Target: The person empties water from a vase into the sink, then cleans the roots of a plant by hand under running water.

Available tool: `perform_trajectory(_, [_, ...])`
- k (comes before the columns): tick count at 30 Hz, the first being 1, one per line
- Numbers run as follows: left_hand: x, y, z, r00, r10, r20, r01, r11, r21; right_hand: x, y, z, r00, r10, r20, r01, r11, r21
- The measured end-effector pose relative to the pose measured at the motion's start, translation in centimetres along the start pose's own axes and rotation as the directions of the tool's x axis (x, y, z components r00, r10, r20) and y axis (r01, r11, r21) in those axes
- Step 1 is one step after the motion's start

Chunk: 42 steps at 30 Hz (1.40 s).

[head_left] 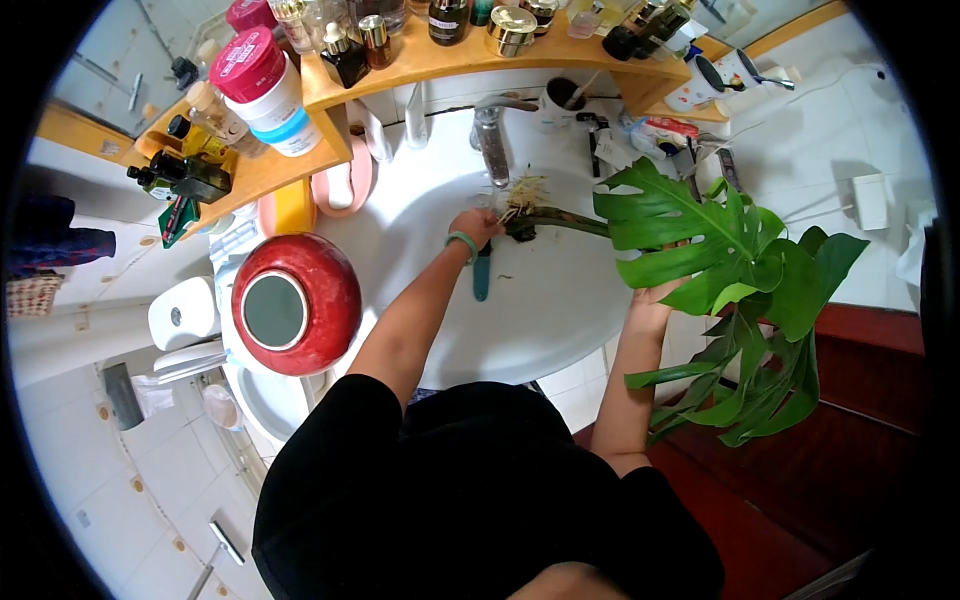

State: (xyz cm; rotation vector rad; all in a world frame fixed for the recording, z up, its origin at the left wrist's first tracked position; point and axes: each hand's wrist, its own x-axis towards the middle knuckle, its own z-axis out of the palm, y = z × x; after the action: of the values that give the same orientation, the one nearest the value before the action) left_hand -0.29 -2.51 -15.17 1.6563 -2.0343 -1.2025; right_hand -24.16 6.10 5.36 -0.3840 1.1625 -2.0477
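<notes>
Your left hand (pixel 478 226) pinches thin, pale roots (pixel 526 190), likely fragile; the thick green stem (pixel 572 219) looks sturdier to hold; broad split green leaves (pixel 690 232) obscure your right hand's (pixel 654 293) grip.

We can't see most of the right hand (pixel 656 292), since the big leaves (pixel 690 228) cover its fingers, so its grip on the stem (pixel 570 220) is anyone's guess. The left hand (pixel 478 226) is small and kinda mushy where its fingertips meet the roots (pixel 526 194), and we can't count how many of the 5 fingers touch. The far end of the teal handle (pixel 482 278) is lost by the dark clump (pixel 520 232). Label text on the shelf bottles (pixel 448 22) is too tiny for us, a few tops get chopped by the upper edge, and the dark rim cuts off the blue cloth (pixel 68 242).
</notes>
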Motion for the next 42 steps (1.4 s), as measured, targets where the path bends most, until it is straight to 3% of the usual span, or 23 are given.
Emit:
perform_trajectory(4, [0.5, -0.8, 0.5, 0.994, -0.093, -0.056, 0.087, 0.991, -0.099, -0.2, -0.5, -0.2, 1.000, 0.003, -0.021, -0.004, 1.000, -0.023])
perform_trajectory(8, [0.8, -2.7, -0.4, 0.987, -0.076, -0.145, 0.064, 0.994, -0.086, 0.4, -0.7, -0.3, 0.999, -0.007, 0.040, 0.008, 1.000, -0.027])
perform_trajectory(11, [-0.5, -1.5, -3.0, 0.961, -0.107, -0.255, 0.061, 0.981, -0.182, 0.1, -1.4, 0.1, 1.000, 0.004, -0.003, -0.004, 1.000, -0.027])
perform_trajectory(13, [-1.4, -1.1, -4.6, 0.956, -0.065, -0.287, -0.012, 0.966, -0.257, -0.5, -2.3, 0.1, 0.990, 0.051, 0.132, -0.072, 0.985, 0.156])
perform_trajectory(17, [-3.4, 0.0, -6.5, 0.894, -0.160, -0.418, 0.082, 0.977, -0.199, 0.9, -0.6, -2.5, 0.965, -0.011, 0.260, -0.038, 0.983, 0.181])
perform_trajectory(19, [-3.5, -0.5, -6.3, 0.732, 0.020, -0.681, -0.129, 0.986, -0.110, 0.9, 0.4, -1.8, 0.953, -0.046, 0.301, 0.026, 0.997, 0.072])
perform_trajectory(20, [-3.5, -0.6, -6.0, 0.728, 0.018, -0.685, -0.127, 0.986, -0.110, 1.0, 0.9, -1.4, 0.951, -0.044, 0.307, 0.023, 0.997, 0.073])
perform_trajectory(21, [-3.7, 0.0, -5.6, 0.683, 0.148, -0.715, -0.172, 0.984, 0.040, 0.2, 1.1, 0.3, 0.979, 0.019, 0.201, -0.021, 1.000, 0.010])
perform_trajectory(22, [-4.3, 0.9, -5.3, 0.633, 0.279, -0.722, -0.207, 0.960, 0.190, -0.2, 1.4, 1.3, 0.993, 0.076, 0.088, -0.072, 0.996, -0.051])
perform_trajectory(23, [-5.1, 1.9, -4.9, 0.694, 0.244, -0.677, -0.151, 0.969, 0.194, 0.0, 2.1, 0.9, 0.982, 0.066, 0.175, -0.065, 0.998, -0.010])
perform_trajectory(26, [-5.9, 4.6, -3.6, 0.748, 0.214, -0.628, -0.100, 0.972, 0.212, -1.2, 3.3, 1.2, 0.981, 0.118, 0.155, -0.130, 0.989, 0.071])
perform_trajectory(27, [-5.7, 5.0, -3.0, 0.810, 0.173, -0.560, -0.059, 0.975, 0.216, -1.3, 3.7, 1.2, 0.980, 0.119, 0.158, -0.131, 0.989, 0.069])
perform_trajectory(29, [-5.7, 5.6, -2.2, 0.806, 0.182, -0.564, -0.081, 0.976, 0.200, -1.2, 4.6, 1.6, 0.985, 0.164, 0.058, -0.169, 0.980, 0.109])
perform_trajectory(34, [-3.6, 3.4, -0.6, 0.807, 0.236, -0.541, -0.148, 0.968, 0.203, -1.4, 4.2, 3.9, 0.972, 0.178, 0.155, -0.203, 0.966, 0.162])
perform_trajectory(36, [-3.1, 2.0, -0.7, 0.754, 0.409, -0.515, -0.247, 0.902, 0.355, -1.2, 4.1, 4.0, 0.964, 0.193, 0.181, -0.220, 0.965, 0.145])
perform_trajectory(40, [-3.4, -0.4, -0.9, 0.797, 0.389, -0.462, -0.160, 0.874, 0.460, -0.2, 4.8, 3.7, 0.974, 0.216, 0.061, -0.218, 0.976, 0.017])
perform_trajectory(42, [-3.8, -1.1, -1.0, 0.866, 0.233, -0.443, -0.037, 0.913, 0.407, -0.1, 5.2, 3.4, 0.979, 0.199, 0.032, -0.197, 0.978, -0.064])
